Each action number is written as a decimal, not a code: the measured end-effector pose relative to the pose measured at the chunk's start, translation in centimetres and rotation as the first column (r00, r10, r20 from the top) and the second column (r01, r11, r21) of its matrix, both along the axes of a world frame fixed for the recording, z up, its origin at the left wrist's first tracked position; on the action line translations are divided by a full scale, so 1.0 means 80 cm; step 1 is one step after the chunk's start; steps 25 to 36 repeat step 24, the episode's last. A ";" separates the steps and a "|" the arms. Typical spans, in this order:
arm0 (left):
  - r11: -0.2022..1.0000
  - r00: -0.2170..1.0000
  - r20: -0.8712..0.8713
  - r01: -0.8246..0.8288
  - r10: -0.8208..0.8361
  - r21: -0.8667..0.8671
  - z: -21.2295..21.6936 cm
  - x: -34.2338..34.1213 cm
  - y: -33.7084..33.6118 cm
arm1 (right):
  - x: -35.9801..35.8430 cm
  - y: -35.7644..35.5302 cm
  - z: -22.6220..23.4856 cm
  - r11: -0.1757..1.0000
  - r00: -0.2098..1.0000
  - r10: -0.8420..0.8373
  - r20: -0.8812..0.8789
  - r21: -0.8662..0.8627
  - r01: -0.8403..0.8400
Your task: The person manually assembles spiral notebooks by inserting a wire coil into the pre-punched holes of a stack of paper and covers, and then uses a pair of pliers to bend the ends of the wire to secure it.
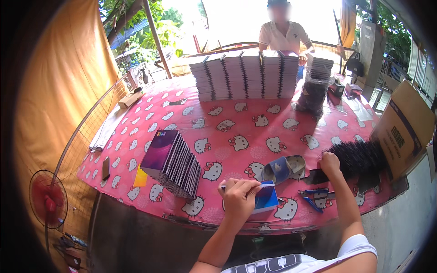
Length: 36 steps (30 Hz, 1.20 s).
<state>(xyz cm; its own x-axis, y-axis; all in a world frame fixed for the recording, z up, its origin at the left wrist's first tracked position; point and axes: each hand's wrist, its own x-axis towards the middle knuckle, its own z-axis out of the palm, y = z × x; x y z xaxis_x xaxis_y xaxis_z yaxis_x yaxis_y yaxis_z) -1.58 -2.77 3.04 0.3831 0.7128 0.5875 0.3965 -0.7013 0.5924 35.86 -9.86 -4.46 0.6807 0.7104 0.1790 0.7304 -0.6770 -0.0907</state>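
Note:
My left hand grips a small blue notebook by its top edge, at the near edge of the table. My right hand reaches out to the right and rests on a heap of black spiral binding coils, fingers closed on them. A fanned stack of purple-covered notebooks lies to the left of my left hand. Between my hands sits a roll of tape or band. Blue-handled pliers lie beside the notebook.
The table wears a pink cartoon-cat cloth. Tall rows of stacked notebooks stand at the far side, a person in a white shirt behind them. A cardboard box sits right, a red fan lower left, a phone at the table's left.

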 end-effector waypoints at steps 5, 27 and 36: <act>0.993 0.997 0.004 -0.082 0.082 0.085 0.004 0.005 -0.006 | -0.007 -0.005 0.012 0.966 0.995 0.098 0.028 0.239 -0.102; 0.998 0.997 0.039 0.067 -0.066 -0.013 -0.002 0.001 -0.001 | -0.227 -0.015 0.102 0.497 0.523 0.811 -0.263 0.781 -0.379; 0.998 0.997 0.039 0.067 -0.066 -0.013 -0.002 0.001 -0.001 | -0.227 -0.015 0.102 0.497 0.523 0.811 -0.263 0.781 -0.379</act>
